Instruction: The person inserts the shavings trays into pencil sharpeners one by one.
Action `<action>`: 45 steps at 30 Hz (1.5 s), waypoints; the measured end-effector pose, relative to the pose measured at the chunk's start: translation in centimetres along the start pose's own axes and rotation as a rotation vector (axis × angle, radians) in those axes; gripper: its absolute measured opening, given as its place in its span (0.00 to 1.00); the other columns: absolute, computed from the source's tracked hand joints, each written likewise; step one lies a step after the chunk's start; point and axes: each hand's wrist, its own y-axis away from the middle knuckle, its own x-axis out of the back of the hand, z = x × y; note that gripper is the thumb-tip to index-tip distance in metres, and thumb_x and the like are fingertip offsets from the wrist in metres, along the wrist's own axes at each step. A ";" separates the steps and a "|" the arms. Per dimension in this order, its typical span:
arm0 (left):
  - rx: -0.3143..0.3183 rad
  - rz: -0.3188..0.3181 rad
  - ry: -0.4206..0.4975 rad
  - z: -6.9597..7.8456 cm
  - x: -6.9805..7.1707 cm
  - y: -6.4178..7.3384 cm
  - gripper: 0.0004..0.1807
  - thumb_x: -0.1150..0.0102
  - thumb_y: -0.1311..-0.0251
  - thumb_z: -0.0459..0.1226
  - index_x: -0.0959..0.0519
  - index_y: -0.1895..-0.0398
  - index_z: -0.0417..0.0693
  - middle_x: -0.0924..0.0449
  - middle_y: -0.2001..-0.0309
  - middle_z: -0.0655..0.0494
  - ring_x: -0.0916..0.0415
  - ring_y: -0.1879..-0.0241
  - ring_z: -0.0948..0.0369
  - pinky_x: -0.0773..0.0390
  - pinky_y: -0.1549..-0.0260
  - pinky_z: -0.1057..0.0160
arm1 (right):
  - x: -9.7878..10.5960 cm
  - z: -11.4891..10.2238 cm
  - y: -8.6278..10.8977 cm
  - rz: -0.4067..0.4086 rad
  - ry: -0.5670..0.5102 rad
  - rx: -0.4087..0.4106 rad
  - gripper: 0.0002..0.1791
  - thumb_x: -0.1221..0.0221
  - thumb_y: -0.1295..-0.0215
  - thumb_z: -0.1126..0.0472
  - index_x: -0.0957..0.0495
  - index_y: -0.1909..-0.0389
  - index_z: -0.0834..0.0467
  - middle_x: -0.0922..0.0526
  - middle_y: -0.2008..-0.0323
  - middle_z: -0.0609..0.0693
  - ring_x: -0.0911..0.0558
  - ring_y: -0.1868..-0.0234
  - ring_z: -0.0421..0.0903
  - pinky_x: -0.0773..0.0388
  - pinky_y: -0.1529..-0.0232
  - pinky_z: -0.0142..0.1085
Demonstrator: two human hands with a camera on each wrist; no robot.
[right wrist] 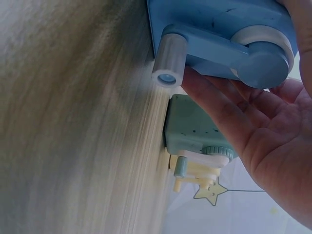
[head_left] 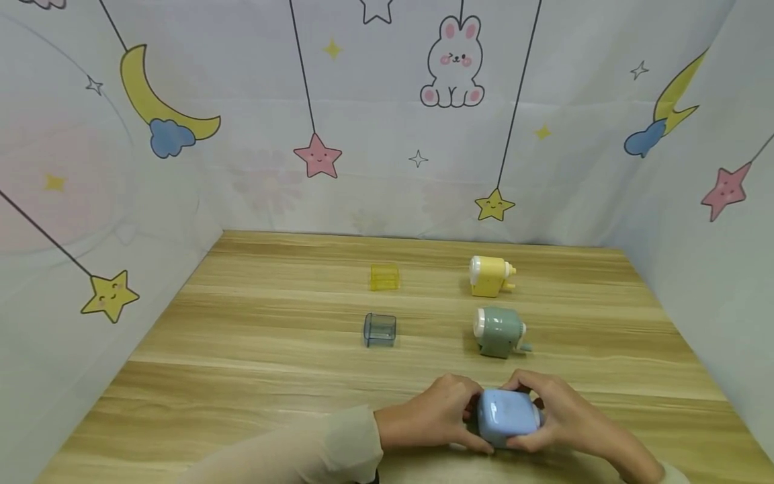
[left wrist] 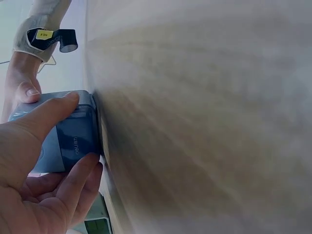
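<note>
A blue crank pencil sharpener [head_left: 510, 411] sits low at the front right of the table, between both hands. My left hand [head_left: 432, 413] grips its left end; in the left wrist view the thumb and fingertips lie at the edges of the dark see-through shavings drawer [left wrist: 78, 139] set in that end. My right hand [head_left: 565, 418] holds the sharpener from the crank side, thumb near and fingers far. The right wrist view shows the blue crank arm [right wrist: 214, 46] with its pale handle knob [right wrist: 169, 58] beside the fingers.
Behind the hands stands a green pencil sharpener [head_left: 500, 331], with a yellow one [head_left: 488, 277] farther back. To their left lie a grey-blue see-through drawer [head_left: 381, 331] and a yellow see-through drawer [head_left: 385, 277]. Printed cloth walls [head_left: 375, 202] enclose the wooden table [head_left: 272, 343].
</note>
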 end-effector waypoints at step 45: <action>0.133 0.047 -0.138 -3.8 4.8 5.4 0.24 0.26 0.48 0.55 0.17 0.54 0.53 0.18 0.61 0.71 0.23 0.61 0.74 0.24 0.61 0.76 | 4.3 3.0 1.8 0.257 0.117 -0.142 0.16 0.32 0.39 0.69 0.21 0.51 0.67 0.16 0.58 0.59 0.18 0.62 0.38 0.15 0.66 0.34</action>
